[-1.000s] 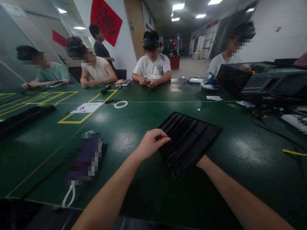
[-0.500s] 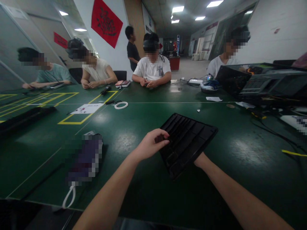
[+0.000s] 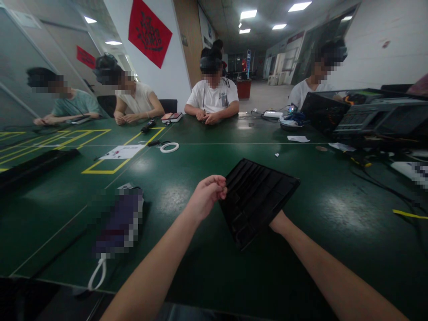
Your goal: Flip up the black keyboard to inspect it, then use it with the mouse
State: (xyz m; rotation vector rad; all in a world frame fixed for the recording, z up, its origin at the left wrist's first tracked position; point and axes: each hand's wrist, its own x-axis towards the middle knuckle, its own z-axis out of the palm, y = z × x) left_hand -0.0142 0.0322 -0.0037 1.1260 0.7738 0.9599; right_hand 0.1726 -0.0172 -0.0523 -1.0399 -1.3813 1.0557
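A black plastic tray (image 3: pixel 259 194) with several shallow compartments is tilted up above the green table (image 3: pixel 187 169). My right hand (image 3: pixel 277 221) reaches under its near right corner and carries it; only the wrist shows, the fingers are hidden beneath. My left hand (image 3: pixel 207 195) sits at the tray's left edge, with its fingers curled into a pinch against the rim. Whether anything is between the fingertips I cannot make out.
A blurred dark object with a white loop (image 3: pixel 117 223) lies at my left. Farther off are a white ring (image 3: pixel 169 147), a paper sheet (image 3: pixel 121 152) inside yellow tape lines and a long black strip (image 3: pixel 33 164). Black equipment and cables (image 3: pixel 371 118) crowd the right. Several people sit across.
My left hand has drawn back from the tray's compartments to its left edge and closed into a pinch. The tray has tipped steeper and shifted slightly towards me. A person behind walked right.
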